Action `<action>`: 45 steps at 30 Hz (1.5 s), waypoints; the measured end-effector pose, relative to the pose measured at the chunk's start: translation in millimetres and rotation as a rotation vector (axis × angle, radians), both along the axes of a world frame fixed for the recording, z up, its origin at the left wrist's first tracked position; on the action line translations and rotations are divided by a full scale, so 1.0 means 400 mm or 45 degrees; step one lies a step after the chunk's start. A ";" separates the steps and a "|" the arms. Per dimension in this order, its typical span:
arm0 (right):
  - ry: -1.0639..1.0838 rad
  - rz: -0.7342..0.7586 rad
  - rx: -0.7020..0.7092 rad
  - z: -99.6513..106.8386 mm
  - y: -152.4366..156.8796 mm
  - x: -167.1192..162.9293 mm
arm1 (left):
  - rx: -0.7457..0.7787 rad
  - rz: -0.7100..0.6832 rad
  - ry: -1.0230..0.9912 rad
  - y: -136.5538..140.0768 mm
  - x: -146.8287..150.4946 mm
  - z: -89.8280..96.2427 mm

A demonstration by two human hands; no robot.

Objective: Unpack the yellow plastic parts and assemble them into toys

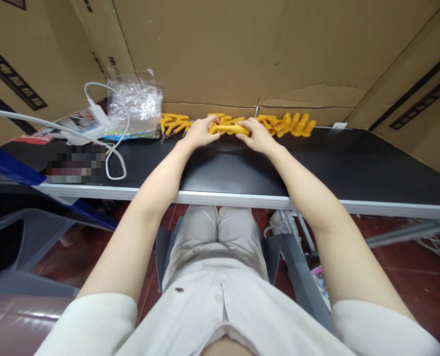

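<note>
Both hands meet over the far side of the black tabletop. A curved yellow plastic piece [230, 129] spans the gap between them. My left hand [201, 131] has its thumb and fingers closed on the left end of this piece. Its right end sits between the thumb and fingers of my right hand [257, 135]. Just behind, more yellow parts are partly hidden by the hands. To the left lie slender yellow parts [174, 120], with small dark coil springs [163, 134] near them. Thick tubular yellow parts [297, 124] lie in a row on the right.
Cardboard walls [220, 54] enclose the back and sides of the black tabletop [353, 163]. Clear plastic bags [136, 106] lie at the back left. A white cable [125, 170] loops near a white plug [99, 114]. A small white item [339, 125] is at the back right.
</note>
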State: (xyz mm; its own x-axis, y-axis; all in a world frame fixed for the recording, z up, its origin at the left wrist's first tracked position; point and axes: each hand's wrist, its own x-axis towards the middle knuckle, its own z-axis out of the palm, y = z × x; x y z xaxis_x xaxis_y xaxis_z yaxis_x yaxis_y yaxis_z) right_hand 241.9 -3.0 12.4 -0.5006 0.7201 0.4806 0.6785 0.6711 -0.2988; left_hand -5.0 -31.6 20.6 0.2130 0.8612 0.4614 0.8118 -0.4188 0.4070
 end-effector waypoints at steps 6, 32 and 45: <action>-0.024 -0.005 0.014 0.003 -0.009 -0.005 | -0.023 -0.008 0.019 0.002 -0.005 0.001; 0.697 -0.018 -0.668 0.051 -0.047 0.003 | 0.033 0.091 0.014 -0.005 -0.006 0.012; 0.750 0.016 -0.773 0.062 -0.035 0.016 | 0.060 0.100 -0.038 0.013 -0.005 0.004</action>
